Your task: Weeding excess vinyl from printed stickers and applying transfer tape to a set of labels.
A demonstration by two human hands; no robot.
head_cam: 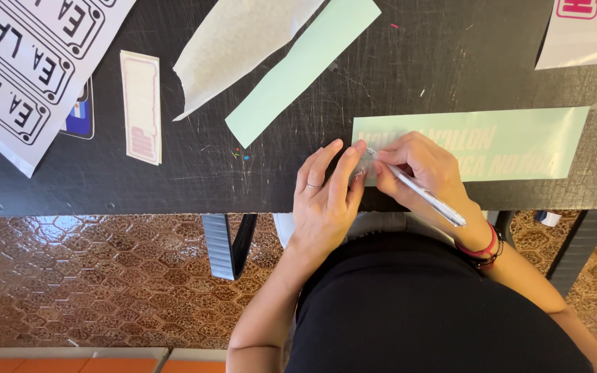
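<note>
1. Working at the near edge of a scratched black desk [174,166], a person bends both hands over the left end of a pale green sticker sheet [492,141] that lies flat on the desk.
2. The right hand [426,169] has its fingers clamped around a thin silver tool [426,197] shaped like a pen, whose tip meets the sheet's left end and whose tail slants back toward the wrist.
3. The left hand [323,197] rests just left of the sheet, with its fingers close together; the fingertips [357,148] press on a small scrap at the sheet's left edge, and whether they pinch it cannot be told.
4. A ring sits on one finger of the left hand, and red and dark bracelets [481,250] circle the right wrist.
5. Left of the sheet and farther back, a plain pale green strip [298,69] lies at a slant, with a curling piece of whitish backing paper [236,41] just beyond it.
6. Farther left of the sheet, a small white sticker with pink print [141,107] lies flat, and beyond it a large white sheet with black outlined plates [29,69] runs off the desk's corner.
7. Behind the sheet's right end, a white sheet with a pink mark [582,31] lies at the far edge.
8. Patterned brown floor tiles [91,276] show below the desk edge.
</note>
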